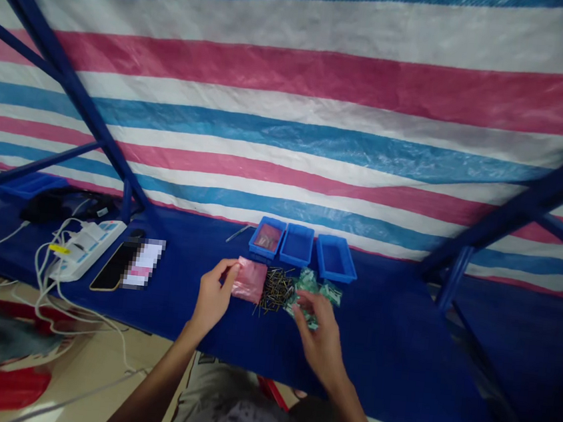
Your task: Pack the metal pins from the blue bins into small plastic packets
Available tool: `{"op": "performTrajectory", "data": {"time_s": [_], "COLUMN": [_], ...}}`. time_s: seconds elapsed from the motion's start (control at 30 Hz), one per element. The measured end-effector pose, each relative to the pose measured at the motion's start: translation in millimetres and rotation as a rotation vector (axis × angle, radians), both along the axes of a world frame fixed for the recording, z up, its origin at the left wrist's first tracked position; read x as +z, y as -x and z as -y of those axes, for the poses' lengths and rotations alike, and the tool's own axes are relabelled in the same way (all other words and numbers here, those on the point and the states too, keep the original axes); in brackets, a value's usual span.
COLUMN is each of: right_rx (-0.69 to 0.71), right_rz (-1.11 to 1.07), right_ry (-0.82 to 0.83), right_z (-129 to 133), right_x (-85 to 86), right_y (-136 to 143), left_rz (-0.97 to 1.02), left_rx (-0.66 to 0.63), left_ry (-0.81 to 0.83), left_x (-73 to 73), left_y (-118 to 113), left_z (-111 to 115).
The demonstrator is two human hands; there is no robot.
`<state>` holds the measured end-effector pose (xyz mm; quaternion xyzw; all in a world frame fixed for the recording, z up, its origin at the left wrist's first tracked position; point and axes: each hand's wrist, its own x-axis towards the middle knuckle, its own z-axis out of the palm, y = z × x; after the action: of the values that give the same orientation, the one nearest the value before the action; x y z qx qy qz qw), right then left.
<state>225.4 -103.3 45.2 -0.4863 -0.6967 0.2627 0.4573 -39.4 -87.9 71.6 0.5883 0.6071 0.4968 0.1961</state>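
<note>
My left hand pinches the left edge of a small pink plastic bag between thumb and fingers. Just right of the bag lies a loose pile of dark and brassy screws or nails; their exact kind is too small to tell. At the pile's right side, my right hand is over several green printed packets, thumb and fingers curved with a gap between the tips. Whether those fingertips touch a packet or a small piece cannot be made out.
Behind the pile stand three blue trays: the left tray holds a pink bag, beside a middle tray and a right tray. Leftward lie a phone and a power strip with tangled white cables. Blue frame bars slant at both sides.
</note>
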Motion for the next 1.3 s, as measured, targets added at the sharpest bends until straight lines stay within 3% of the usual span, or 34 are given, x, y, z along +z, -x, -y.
{"op": "performTrajectory", "data": {"time_s": [0.13, 0.27, 0.33, 0.43, 0.53, 0.63, 0.7, 0.9, 0.97, 1.07, 1.17, 1.3], "right_rx": [0.164, 0.385, 0.424, 0.348, 0.282, 0.274, 0.278, 0.178, 0.175, 0.237, 0.308, 0.261], "right_rz": [-0.060, -0.218, -0.305, -0.461, -0.602, -0.642, -0.601, -0.284, -0.331, -0.575, -0.734, -0.763], "right_ry": [0.006, 0.213, 0.302, 0.333, 0.323, 0.310, 0.290, 0.072, 0.123, 0.411, 0.630, 0.538], "right_z": [-11.9, -20.1, -21.4, -20.6, -17.8, -13.9, -11.2, -4.8, -2.5, 1.3, 3.9, 2.0], "right_x": [33.6, 41.4, 38.3, 31.9, 27.8, 26.8, 27.5, 28.6, 26.1, 21.2, 19.4, 22.4], "right_y": [28.5, 35.1, 33.8, 32.7, 33.9, 33.8, 30.9, 14.3, 12.1, 15.1, 20.3, 20.9], "left_rz": [0.042, 0.064, 0.115, 0.320, 0.450, 0.328, 0.182, -0.236, -0.334, -0.403, -0.426, -0.204], "left_rx": [-0.275, -0.385, -0.360, -0.323, -0.391, -0.462, -0.425, -0.277, -0.250, -0.226, -0.261, -0.293], "left_ry": [0.104, 0.139, 0.135, 0.194, 0.256, 0.239, 0.162, -0.301, -0.420, -0.538, -0.540, -0.311], "left_x": [29.5, 41.0, 38.7, 27.5, 12.6, 1.9, -1.0, -3.6, -7.4, -13.5, -16.8, -18.3], "left_y": [-7.6, -13.6, -16.0, -22.0, -31.2, -39.4, -42.1, -36.7, -34.3, -33.7, -36.3, -43.9], "left_z": [-1.7, 0.5, 1.1, 3.8, 10.9, 19.1, 22.5, 26.1, 28.1, 31.4, 33.6, 32.7]}}
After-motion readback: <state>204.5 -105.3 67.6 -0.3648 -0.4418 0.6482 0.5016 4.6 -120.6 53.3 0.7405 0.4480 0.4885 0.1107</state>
